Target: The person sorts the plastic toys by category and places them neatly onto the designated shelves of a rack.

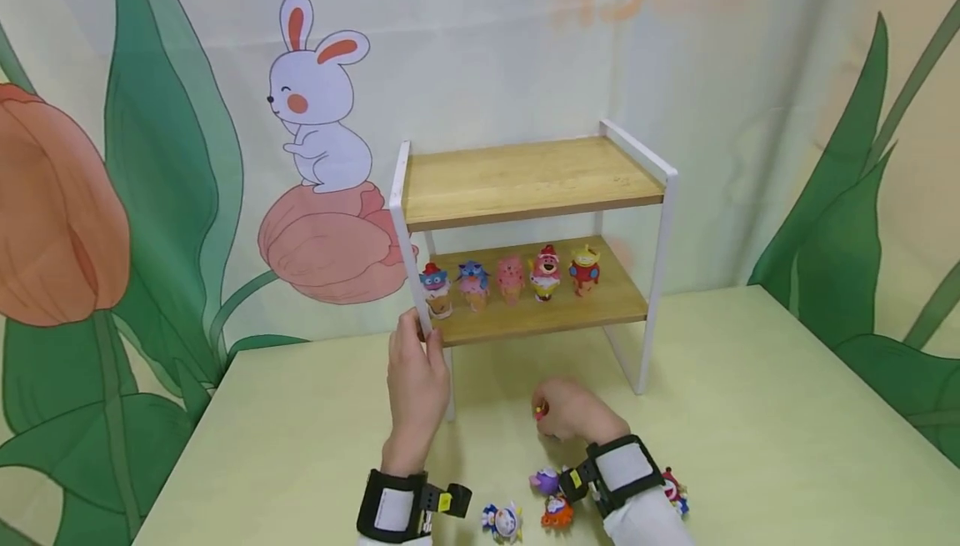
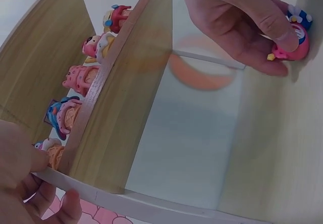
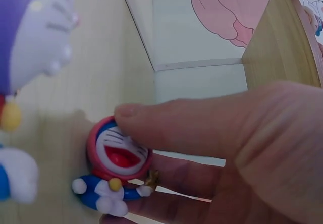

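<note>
My left hand grips the left white post of a two-tier wooden shelf, near the lower board. Between thumb and fingers, my right hand pinches a small Doraemon figurine with a red hood and blue body. That hand is low over the table in front of the shelf, and the figurine's open-mouthed face shows in the right wrist view. On the lower board several ice-cream-cone character figurines stand in a row.
More small figurines lie on the pale table near me: a white-and-blue one, an orange one, a purple one and a red one beside my right wrist. The upper board is bare wood. A printed curtain hangs behind.
</note>
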The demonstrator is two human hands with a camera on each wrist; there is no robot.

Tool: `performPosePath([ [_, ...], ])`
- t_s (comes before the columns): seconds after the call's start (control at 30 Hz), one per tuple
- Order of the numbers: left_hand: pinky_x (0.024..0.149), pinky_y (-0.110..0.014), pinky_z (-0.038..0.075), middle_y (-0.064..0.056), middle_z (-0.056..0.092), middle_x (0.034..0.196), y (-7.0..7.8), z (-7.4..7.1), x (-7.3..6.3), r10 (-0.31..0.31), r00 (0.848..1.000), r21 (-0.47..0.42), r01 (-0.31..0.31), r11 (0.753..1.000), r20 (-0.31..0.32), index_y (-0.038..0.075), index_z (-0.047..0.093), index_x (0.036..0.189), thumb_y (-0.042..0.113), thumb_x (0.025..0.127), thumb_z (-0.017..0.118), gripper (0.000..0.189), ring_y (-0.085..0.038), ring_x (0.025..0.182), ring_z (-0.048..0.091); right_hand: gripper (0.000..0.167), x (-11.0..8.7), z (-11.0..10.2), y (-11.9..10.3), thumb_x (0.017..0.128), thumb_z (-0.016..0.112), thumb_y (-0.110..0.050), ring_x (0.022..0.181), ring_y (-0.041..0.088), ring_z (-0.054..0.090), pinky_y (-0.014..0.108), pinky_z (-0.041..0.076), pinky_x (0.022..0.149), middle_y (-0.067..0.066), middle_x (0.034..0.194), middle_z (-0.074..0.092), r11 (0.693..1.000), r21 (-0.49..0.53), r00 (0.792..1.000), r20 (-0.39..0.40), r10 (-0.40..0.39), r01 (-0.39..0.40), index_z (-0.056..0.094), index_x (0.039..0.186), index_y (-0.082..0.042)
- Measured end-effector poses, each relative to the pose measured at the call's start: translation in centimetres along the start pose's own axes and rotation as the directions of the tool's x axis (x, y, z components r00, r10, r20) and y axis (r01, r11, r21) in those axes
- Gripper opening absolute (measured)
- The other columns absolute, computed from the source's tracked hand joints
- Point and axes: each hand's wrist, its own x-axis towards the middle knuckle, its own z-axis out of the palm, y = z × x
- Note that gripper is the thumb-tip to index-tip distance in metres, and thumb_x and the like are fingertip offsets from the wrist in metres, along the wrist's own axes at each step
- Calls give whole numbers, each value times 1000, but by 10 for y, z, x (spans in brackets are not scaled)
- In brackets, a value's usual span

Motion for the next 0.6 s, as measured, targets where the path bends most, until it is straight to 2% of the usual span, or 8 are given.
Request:
performPosePath([
  [0.1, 69, -42, 50, -18, 58, 105, 2, -1, 4, -6, 1000, 10, 6, 1000, -5, -2, 48, 125, 4, 98, 56, 29, -29, 93, 55, 16, 4, -4, -1, 74, 70, 6, 58, 14, 49, 29, 39, 52, -2, 63, 54, 1000, -4, 999, 17, -29, 29, 62, 70, -8],
  [0.23, 71, -42, 51, -18, 58, 107, -1, -3, 2, 5, 1000, 27, -5, 1000, 1, -2, 48, 127, 5, 98, 56, 30, -29, 96, 55, 17, 3, -3, 0, 74, 68, 7, 59, 14, 49, 29, 39, 52, -3, 66, 54, 999, 47, 1000, 21, -15, 14, 61, 72, -9],
  [0.5, 68, -42, 51, -16, 58, 105, -4, -4, 0, 18, 1000, 48, -18, 999, -11, -1, 49, 126, 4, 99, 55, 29, -27, 95, 55, 13, 5, -13, 7, 78, 73, -1, 65, 15, 50, 32, 41, 59, -1, 71, 55, 995, 86, 997, -66, -36, 42, 63, 77, -8],
  [0.6, 67, -41, 51, -16, 58, 105, -5, -1, 0, 33, 999, 53, -33, 998, -11, -1, 48, 126, 4, 99, 55, 29, -27, 94, 55, 13, 4, -18, 11, 79, 74, -3, 67, 15, 51, 32, 42, 61, -2, 72, 56, 996, 87, 995, -103, -18, 27, 63, 77, -10],
])
